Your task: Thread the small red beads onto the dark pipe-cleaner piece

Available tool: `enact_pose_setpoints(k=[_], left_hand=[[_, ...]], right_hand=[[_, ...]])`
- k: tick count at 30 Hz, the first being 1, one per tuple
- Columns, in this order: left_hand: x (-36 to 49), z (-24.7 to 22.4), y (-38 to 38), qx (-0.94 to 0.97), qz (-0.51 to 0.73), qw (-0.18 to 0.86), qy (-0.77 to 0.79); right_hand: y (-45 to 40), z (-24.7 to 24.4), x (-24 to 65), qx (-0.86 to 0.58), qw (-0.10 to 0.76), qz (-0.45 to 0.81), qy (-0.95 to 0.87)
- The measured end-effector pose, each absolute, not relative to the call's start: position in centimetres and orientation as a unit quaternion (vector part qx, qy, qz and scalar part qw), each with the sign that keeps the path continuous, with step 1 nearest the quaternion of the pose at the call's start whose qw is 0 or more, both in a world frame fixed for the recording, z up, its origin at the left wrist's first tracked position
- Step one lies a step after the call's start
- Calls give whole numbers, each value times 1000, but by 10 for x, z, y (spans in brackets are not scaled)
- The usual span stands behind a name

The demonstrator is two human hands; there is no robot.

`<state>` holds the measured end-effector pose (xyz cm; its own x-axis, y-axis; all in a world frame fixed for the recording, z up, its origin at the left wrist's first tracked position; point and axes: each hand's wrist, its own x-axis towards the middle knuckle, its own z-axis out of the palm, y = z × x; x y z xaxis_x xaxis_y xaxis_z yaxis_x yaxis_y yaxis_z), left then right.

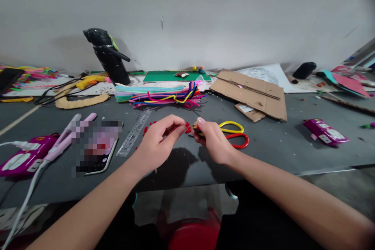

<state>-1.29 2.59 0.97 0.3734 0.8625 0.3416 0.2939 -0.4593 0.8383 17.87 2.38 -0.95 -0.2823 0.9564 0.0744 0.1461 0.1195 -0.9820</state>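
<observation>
Near the middle of the table, my left hand (159, 140) is closed in a pinch, thumb against forefinger. A small twisted red pipe cleaner piece (188, 127) shows at its fingertips. Close on the right, my right hand (212, 138) is wrapped round the middle of a pair of scissors (240, 141). Their yellow and red handle loops stick out past the hand to the right, while the blades are mostly hidden by my fingers. More red bits (145, 129) lie behind my left hand, partly covered by it. A clear ruler (133, 134) lies to their left.
Behind are a bundle of coloured pipe cleaners (158, 95), cardboard sheets (252, 95) and a black flask (111, 60). Left lie a phone (101, 152), a pink hair straightener (66, 134) and a purple packet (32, 154). Another purple packet (325, 132) lies right.
</observation>
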Motion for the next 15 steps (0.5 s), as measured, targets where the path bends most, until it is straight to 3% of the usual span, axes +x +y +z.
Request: enact_pose_setpoints(k=[3,6,10,15], left_hand=[[-3,12,21,620,404,571,356],[2,11,16,507,414,695,298],[4,7,12,417,390,786,237],[4,4,14,393,388,809,204]], right_hand=[[22,-5,179,-406,429,502,-631],[19,-3,179,-380,451,488,-643],[18,-4,180,-355,464,469,-662],[17,-4,181,-357,461,439,-684]])
